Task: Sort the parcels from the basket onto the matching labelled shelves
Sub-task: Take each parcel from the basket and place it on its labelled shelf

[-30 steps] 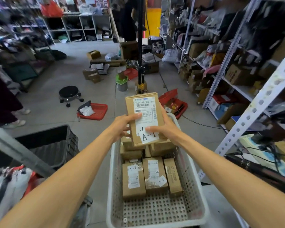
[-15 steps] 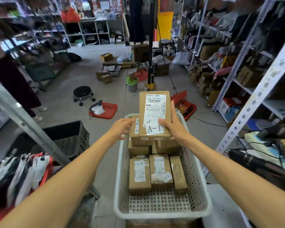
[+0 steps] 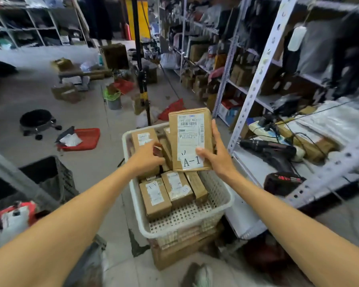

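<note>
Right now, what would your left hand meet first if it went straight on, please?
Probably the stacked parcels at the basket's far end; the left hand looks almost on them, though depth is unclear.

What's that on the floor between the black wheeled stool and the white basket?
A red tray holding white packaging, seen in the head view.

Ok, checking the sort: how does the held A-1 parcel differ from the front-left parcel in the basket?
The A-1 parcel is held upright over the basket in the right hand; the front-left parcel lies flat on the basket floor, untouched. The A-1 parcel's label covers much of its face; the front-left parcel's is a narrower strip. Both are brown cardboard with white labels.
</note>
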Demonstrator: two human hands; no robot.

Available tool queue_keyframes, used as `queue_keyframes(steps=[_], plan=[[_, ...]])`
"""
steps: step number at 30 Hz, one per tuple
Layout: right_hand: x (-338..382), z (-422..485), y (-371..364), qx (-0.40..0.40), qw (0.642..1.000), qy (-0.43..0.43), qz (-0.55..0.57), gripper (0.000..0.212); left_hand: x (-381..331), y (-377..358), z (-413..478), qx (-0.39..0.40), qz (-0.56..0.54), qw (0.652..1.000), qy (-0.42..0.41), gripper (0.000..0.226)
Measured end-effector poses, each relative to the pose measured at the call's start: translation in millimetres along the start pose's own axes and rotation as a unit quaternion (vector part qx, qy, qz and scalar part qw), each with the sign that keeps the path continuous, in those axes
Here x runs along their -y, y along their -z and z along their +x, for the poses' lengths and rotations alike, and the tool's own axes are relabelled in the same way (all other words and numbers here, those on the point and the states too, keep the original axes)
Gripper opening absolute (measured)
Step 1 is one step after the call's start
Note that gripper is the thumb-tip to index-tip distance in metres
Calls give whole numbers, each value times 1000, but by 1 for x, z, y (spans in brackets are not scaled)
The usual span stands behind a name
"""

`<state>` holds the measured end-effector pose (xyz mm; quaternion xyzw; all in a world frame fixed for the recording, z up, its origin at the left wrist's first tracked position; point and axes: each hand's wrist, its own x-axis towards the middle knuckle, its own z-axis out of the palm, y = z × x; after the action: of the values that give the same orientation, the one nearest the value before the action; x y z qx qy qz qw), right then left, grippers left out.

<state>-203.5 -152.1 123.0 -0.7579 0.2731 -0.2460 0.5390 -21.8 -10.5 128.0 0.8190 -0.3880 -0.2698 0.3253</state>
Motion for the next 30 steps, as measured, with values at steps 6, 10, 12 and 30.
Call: queue_keyframes(steps=[6,10,12,30], plan=[[-7,-82,30,-70,997,1,-16,90,-26,-39,-42,62,102,992,-50,58],[-3,-129,67,-103,994,3,-37,88,-54,-61,-70,77,209,971,-90,47],[1,-158,84,-118,992,14,-50,88,-75,-75,-85,85,242,961,-106,51],[-7,-439,279,-338,938,29,-66,92,-298,-300,-208,267,291,866,-305,13]])
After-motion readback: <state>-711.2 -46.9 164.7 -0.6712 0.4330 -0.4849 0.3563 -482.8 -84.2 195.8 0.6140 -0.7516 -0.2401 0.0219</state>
